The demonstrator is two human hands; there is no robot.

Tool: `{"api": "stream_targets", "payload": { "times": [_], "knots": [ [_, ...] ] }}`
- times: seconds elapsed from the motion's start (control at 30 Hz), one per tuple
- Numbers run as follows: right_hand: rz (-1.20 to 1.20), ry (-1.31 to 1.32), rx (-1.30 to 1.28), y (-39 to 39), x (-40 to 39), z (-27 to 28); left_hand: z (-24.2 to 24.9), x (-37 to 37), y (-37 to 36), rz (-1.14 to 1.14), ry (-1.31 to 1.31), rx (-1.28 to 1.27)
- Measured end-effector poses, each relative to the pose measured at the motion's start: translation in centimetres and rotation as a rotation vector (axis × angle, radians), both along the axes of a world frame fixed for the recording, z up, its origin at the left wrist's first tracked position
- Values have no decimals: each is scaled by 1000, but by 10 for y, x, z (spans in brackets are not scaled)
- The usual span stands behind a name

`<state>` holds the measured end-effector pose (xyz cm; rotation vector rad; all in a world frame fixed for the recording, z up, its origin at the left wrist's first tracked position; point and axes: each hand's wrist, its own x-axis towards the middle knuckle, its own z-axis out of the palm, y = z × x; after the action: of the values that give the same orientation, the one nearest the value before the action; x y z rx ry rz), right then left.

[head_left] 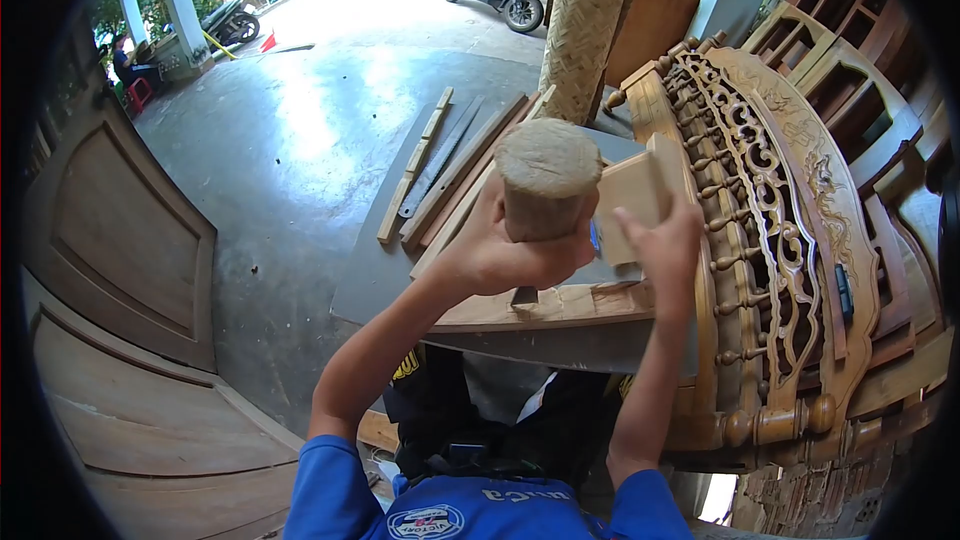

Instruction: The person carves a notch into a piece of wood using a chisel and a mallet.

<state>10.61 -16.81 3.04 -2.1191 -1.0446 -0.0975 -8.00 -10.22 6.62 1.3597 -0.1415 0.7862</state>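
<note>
My left hand (525,260) is wrapped round a thick, round-ended wooden mallet (548,168), raised above the bench toward my face. Its lower part is hidden by the hand. My right hand (660,245) grips the edge of a pale wooden piece (632,190) with a raised strip along its right side; the thumb lies across its face. Below both hands a light wooden rail (575,307) with dark notches lies along the near edge of the grey worktable (365,290). A small blue thing between the hands is mostly covered.
Several wooden strips (465,175) and a metal ruler (440,162) lie on the table's left side. A carved wooden headboard (790,200) stands close on my right. Wooden door panels (130,240) are at left. Behind the table stands a woven bamboo roll (585,40).
</note>
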Motion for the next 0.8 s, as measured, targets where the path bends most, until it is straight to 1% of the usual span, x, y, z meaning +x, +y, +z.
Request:
{"api": "stream_targets", "payload": {
  "times": [0.07, 0.1, 0.13, 0.17, 0.2, 0.23, 0.27, 0.37, 0.4, 0.5, 0.53, 0.63, 0.67, 0.7, 0.77, 0.8],
  "knots": [
    [48, -27, 296, -27, -10, 41, 4, -3, -2, 20, 48, -60],
    [154, -51, 504, -37, -12, 57, 5, -5, -2, 21, 79, -84],
    [264, 57, 600, -48, -27, 84, 3, -3, -4, 99, 73, 7],
    [335, 26, 679, -57, -33, 103, -1, 2, -5, 149, 21, 122],
    [336, -45, 726, -65, -37, 120, -5, 7, -7, 202, -34, 237],
    [342, -73, 827, -74, -34, 129, -4, 7, -9, 256, -90, 350],
    [360, -127, 878, -81, -34, 139, 1, 0, -14, 128, 15, 246],
    [446, -366, 891, -96, -43, 158, 3, 3, -13, 116, -43, 435],
    [479, -433, 867, -98, -47, 160, 0, 8, -17, 130, -173, 411],
    [579, -610, 744, -98, -55, 165, -1, 10, -22, 89, -152, 372],
    [616, -672, 692, -97, -56, 167, -3, 13, -23, 122, -216, 377],
    [768, -885, 484, -91, -64, 180, 2, 5, -19, 37, -92, 289],
    [642, -782, 603, -99, -80, 180, 3, 3, -20, 10, -61, 213],
    [516, -673, 717, -102, -108, 183, 2, 4, -19, 20, -92, 243],
    [356, -536, 831, -99, -130, 186, -1, 8, -18, 43, -155, 299],
    [323, -510, 837, -97, -133, 188, -2, 10, -19, 33, -159, 312]
  ]
}}
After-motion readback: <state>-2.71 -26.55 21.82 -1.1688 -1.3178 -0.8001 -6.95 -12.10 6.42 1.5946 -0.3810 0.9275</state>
